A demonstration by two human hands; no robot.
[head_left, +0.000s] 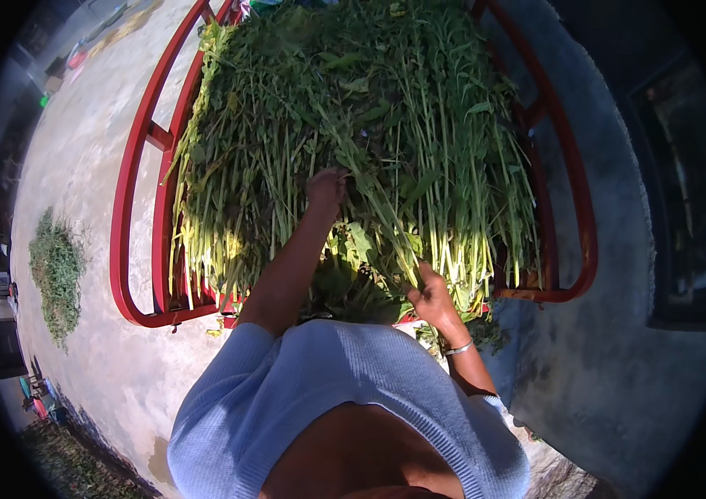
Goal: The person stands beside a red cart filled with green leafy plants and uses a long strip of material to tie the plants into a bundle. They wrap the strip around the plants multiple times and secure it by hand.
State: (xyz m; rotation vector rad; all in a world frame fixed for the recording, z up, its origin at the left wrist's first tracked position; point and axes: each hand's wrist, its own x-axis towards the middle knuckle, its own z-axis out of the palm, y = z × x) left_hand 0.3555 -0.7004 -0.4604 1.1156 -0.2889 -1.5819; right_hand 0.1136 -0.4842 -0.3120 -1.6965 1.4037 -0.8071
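A thick layer of cut green plants [261, 125], with long pale stalks and leafy far ends, lies across a red metal-railed cart in front of me. My right hand [434, 298] is closed round the near ends of a few plant stalks [382, 204], which slant away to the far left over the pile. My left hand [328, 187] reaches into the middle of the pile, its fingers curled in among the stalks. What those fingers hold, if anything, is too dark to make out. Below the hands, broad leaves [357, 241] show in a gap between the stalks.
Red tubular rails [126, 208] border the cart on the left, with a matching rail [583, 200] on the right. A small heap of green plants [56, 270] lies on the concrete floor [112, 108] at left. A wall with a dark framed opening [686, 183] stands at right.
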